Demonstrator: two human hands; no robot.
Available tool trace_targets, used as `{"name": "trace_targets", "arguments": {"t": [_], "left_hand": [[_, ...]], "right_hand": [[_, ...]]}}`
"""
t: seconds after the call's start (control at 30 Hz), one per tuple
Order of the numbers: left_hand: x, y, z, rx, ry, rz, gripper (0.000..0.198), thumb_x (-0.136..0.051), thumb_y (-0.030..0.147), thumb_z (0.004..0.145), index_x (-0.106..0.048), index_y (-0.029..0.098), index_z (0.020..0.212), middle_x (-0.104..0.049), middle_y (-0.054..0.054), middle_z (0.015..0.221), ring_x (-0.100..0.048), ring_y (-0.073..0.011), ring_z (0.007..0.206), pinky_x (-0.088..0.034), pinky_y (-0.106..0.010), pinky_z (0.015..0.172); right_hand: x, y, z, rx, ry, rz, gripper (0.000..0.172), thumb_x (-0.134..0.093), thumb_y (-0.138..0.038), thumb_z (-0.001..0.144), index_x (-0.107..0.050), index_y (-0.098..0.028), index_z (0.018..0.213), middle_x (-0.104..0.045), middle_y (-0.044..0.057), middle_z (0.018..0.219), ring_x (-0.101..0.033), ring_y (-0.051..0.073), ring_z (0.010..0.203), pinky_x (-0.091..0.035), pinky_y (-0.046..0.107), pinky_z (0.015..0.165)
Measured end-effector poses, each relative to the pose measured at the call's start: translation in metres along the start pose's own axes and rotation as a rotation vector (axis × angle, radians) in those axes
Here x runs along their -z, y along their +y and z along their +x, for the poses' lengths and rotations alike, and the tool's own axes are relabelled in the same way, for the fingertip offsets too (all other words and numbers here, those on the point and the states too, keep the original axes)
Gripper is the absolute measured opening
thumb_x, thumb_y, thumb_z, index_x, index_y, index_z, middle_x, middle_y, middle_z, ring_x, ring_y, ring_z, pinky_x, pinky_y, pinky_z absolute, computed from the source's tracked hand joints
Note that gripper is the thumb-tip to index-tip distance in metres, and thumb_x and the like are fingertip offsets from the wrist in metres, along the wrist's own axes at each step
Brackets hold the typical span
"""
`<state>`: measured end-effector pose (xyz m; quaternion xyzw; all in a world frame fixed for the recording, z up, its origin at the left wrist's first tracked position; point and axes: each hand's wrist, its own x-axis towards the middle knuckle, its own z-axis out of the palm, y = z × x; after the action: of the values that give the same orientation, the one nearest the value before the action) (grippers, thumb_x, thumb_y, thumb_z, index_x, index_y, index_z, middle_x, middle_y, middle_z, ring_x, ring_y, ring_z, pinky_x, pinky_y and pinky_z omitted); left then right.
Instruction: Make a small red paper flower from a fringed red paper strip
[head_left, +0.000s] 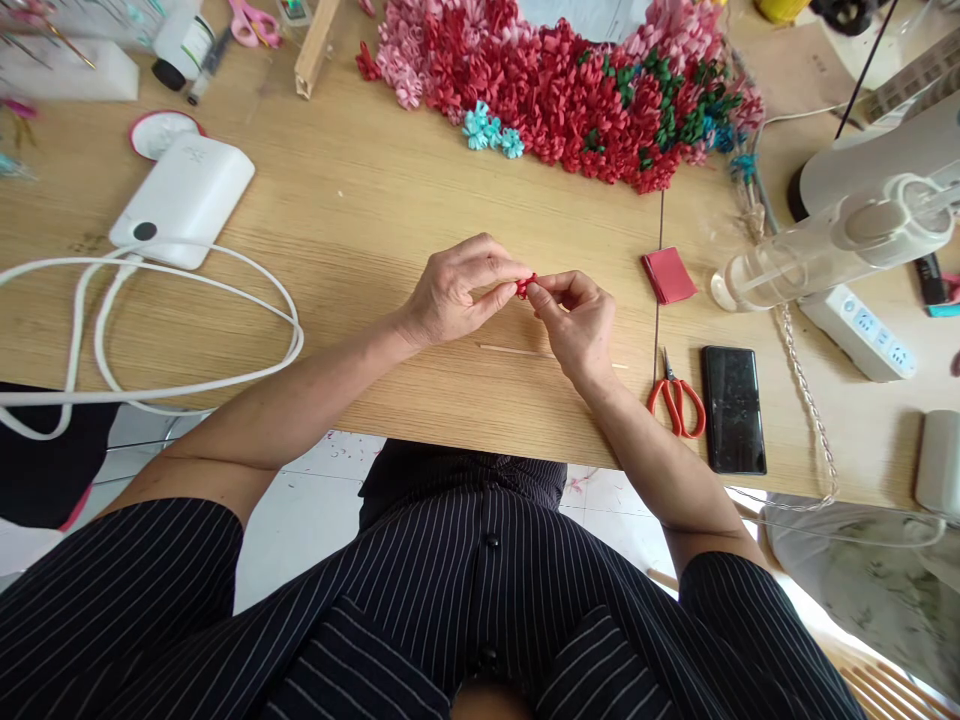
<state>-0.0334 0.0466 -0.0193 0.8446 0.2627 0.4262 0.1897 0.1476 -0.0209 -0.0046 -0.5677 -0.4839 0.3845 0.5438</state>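
Near the middle of the wooden table (360,200), a small red flower-like piece (526,286) is pinched between both hands. My left hand (459,290) holds it from the left with thumb and fingers. From the right, my right hand (576,316) grips the same piece between thumb and forefinger. A thin wooden stick (514,350) lies on the table below the hands, partly hidden behind my right hand. A stack of red squares (670,276) lies farther right. Orange-handled scissors (677,400) rest below that stack.
Many red, pink and green flowers (555,95) are heaped at the back. A black phone (734,410), a clear bottle (832,240) and a power strip (857,332) are on the right. A white device (184,200) with a looped cable (296,330) is on the left.
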Motion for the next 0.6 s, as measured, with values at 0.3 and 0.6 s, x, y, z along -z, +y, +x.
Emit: {"name": "trace_targets", "arguments": {"t": [0.3, 0.6], "left_hand": [[0.0019, 0.0053, 0.0026, 0.101, 0.000, -0.032, 0.027, -0.068, 0.047, 0.098, -0.073, 0.022, 0.088, -0.070, -0.003, 0.093, -0.068, -0.0167, 0.086, -0.060, -0.039, 0.086], [-0.0077, 0.0073, 0.0032, 0.210, 0.142, -0.340, 0.037, -0.072, 0.058, 0.094, -0.070, 0.022, 0.085, -0.071, -0.002, 0.081, -0.065, -0.0108, 0.071, -0.052, -0.024, 0.061]], "right_hand": [[0.0000, 0.0016, 0.0008, 0.011, 0.003, -0.019, 0.030, -0.084, -0.052, 0.081, -0.070, -0.025, 0.078, -0.069, -0.002, 0.077, -0.058, 0.011, 0.068, -0.049, 0.030, 0.066], [-0.0016, -0.0032, -0.0077, 0.175, 0.027, -0.131, 0.013, -0.080, -0.030, 0.089, -0.073, -0.025, 0.079, -0.070, -0.002, 0.083, -0.062, 0.013, 0.077, -0.053, 0.033, 0.075]]}}
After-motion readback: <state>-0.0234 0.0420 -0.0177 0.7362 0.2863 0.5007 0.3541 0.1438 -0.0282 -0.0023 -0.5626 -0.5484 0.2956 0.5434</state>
